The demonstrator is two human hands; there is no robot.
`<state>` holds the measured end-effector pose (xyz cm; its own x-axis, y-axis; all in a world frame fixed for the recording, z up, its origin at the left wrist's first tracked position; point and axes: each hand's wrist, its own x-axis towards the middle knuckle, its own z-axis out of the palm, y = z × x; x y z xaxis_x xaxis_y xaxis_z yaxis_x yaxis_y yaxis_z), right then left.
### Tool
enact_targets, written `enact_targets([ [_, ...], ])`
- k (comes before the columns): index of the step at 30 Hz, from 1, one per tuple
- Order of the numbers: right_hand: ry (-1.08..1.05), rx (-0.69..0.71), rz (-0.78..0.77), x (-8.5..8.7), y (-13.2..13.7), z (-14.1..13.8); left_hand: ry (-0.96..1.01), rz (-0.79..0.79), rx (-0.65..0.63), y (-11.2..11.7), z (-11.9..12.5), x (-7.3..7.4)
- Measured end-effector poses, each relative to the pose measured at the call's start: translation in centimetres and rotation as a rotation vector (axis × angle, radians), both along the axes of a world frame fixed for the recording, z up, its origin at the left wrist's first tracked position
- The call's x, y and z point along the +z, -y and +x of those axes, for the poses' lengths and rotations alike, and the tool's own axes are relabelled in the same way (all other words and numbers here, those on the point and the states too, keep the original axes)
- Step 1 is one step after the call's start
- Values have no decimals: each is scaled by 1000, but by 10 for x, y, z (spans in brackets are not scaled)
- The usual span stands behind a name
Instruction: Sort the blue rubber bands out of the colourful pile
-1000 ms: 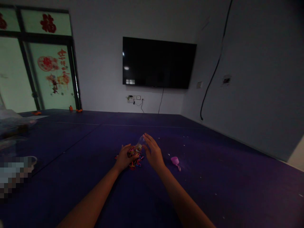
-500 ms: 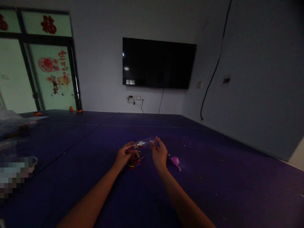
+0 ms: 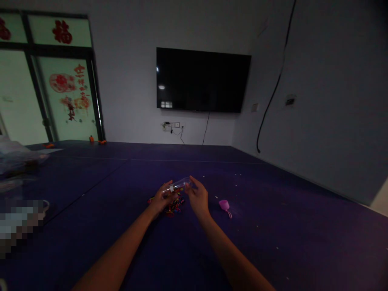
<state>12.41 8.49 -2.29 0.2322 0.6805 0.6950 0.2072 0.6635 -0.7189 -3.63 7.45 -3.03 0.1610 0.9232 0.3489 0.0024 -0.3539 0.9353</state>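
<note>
A clear bottle (image 3: 180, 185) with a small white label lies tilted between my two hands, its right end a little higher. My left hand (image 3: 160, 199) is closed around its left end. At the other end, the fingers of my right hand (image 3: 197, 197) pinch the bottle. Under it, on the purple surface, lies a pile of small coloured bands (image 3: 177, 206), partly hidden by my left hand. Right of my right hand rests a pink cap with a loop (image 3: 224, 205).
The purple surface (image 3: 127, 242) stretches to the wall, with small white scraps on the right. Clear plastic bags (image 3: 18, 159) lie at the far left, above a blurred-out object (image 3: 20, 224). Small orange things (image 3: 102, 142) sit near the door. A television (image 3: 203, 81) hangs on the wall.
Both hands have moved slightly left with the bottle, and its right end has come a little lower and nearer the pile. The pink cap stays in place.
</note>
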Motion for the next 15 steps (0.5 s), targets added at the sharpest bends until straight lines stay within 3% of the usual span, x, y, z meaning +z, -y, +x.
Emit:
enact_targets([
  [6, 30, -19, 8, 1, -2, 3, -20, 47, 49, -2, -1, 1],
  [15, 1, -113, -36, 7, -1, 13, -186, 213, 272, -14, -13, -2],
])
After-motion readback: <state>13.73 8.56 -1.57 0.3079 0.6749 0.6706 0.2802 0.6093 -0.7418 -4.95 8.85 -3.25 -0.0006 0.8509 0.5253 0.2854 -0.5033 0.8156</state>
